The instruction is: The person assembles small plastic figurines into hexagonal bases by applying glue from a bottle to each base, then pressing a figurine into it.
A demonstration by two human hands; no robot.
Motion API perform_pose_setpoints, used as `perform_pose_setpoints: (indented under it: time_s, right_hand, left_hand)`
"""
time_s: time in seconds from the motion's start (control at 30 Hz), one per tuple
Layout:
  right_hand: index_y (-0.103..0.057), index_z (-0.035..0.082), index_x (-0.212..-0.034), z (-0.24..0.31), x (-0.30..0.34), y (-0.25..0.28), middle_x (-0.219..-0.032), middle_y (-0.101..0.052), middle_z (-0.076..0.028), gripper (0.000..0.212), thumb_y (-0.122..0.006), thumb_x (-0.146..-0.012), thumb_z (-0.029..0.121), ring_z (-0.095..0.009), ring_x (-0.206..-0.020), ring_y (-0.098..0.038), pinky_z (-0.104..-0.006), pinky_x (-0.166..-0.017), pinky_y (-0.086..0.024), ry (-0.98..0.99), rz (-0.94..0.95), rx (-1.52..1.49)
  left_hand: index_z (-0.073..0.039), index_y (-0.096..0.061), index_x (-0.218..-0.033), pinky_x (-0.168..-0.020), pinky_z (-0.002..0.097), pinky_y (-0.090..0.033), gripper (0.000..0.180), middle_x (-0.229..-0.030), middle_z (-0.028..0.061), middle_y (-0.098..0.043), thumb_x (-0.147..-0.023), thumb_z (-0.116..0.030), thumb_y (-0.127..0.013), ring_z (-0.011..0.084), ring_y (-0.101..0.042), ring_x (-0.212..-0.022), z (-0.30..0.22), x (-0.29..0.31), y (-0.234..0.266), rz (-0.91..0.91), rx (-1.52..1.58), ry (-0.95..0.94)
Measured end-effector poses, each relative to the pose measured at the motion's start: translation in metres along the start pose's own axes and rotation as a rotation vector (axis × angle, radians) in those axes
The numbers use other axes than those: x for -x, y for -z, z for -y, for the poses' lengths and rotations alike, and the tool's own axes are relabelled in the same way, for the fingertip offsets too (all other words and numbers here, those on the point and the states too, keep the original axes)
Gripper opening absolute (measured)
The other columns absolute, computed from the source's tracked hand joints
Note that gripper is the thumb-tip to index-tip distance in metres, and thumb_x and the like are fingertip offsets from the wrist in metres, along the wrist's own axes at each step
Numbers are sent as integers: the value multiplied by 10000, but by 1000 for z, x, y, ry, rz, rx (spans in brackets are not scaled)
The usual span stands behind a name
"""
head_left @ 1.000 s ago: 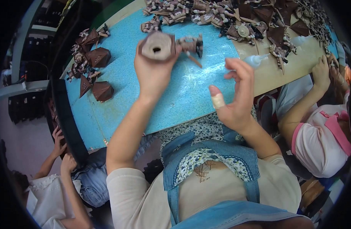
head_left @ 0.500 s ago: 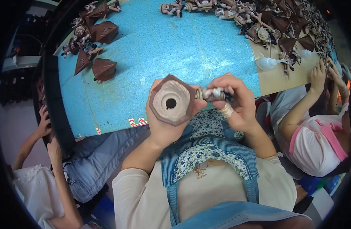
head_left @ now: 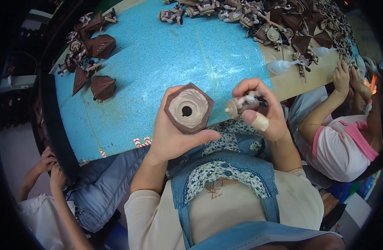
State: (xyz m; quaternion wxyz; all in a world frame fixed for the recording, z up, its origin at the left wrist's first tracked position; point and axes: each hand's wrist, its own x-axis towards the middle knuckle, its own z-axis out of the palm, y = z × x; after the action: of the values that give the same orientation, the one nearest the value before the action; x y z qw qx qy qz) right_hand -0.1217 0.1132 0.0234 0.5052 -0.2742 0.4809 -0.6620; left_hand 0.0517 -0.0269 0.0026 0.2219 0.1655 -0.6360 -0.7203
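My left hand (head_left: 168, 135) is wrapped round a brown hexagonal piece (head_left: 198, 116), its underside turned up. Inside it is beige and bowl-shaped, with a dark round hole at the centre. To the right, my right hand (head_left: 271, 118) pinches a small painted figurine (head_left: 246, 102) between thumb and fingers. The figurine lies sideways, its pale hat-like end pointing left toward the brown piece, with a gap between them. A pale bandage (head_left: 260, 122) wraps my right thumb. Part of the figurine is hidden behind my fingers.
Over the blue tabletop (head_left: 149, 71), brown pointed pieces (head_left: 103, 87) and figurines lie in a cluster at left. A larger heap of figurines (head_left: 237, 16) spreads across the far right. A white squeeze bottle (head_left: 281, 66) lies nearby. Co-workers' hands (head_left: 341, 77) are at both sides.
My right hand has drawn the figurine away from the brown piece, opening a gap. My left thumb has shifted lower along the piece. The whole view has turned slightly.
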Motion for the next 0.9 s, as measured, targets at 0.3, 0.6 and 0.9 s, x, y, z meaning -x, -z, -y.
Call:
perform_pose_setpoints:
  time_s: [0.3, 0.6, 0.9]
  right_hand:
    - [-531, 48, -924, 28, -12, -13, -889, -547, -97, 304, -686, -663, 20, -239, -777, -520, -323, -683, -403, 489, 282, 873]
    - [-477, 34, -800, 34, -18, -34, -817, -478, -98, 267, -646, -608, 109, -255, -729, -487, -349, -639, -387, 642, 470, 1291]
    - [-493, 24, -831, 14, -20, -23, -804, -502, -116, 274, -672, -819, 232, -269, -628, -486, -379, -548, -378, 682, 613, 989]
  left_hand:
    - [-23, -500, -1144, -747, 335, -538, 609, -958, 144, -668, -649, -169, -825, 277, -691, -869, -15, 2, -24, 54, -316, -46]
    - [-28, -502, -1124, -684, 379, -536, 585, -895, 160, -654, -658, -196, -813, 328, -679, -810, -14, 6, -19, 97, -451, -28]
    - [-40, -491, -1109, -698, 355, -521, 643, -894, 154, -636, -583, -187, -830, 314, -670, -805, -5, 13, -19, 241, -235, 46]
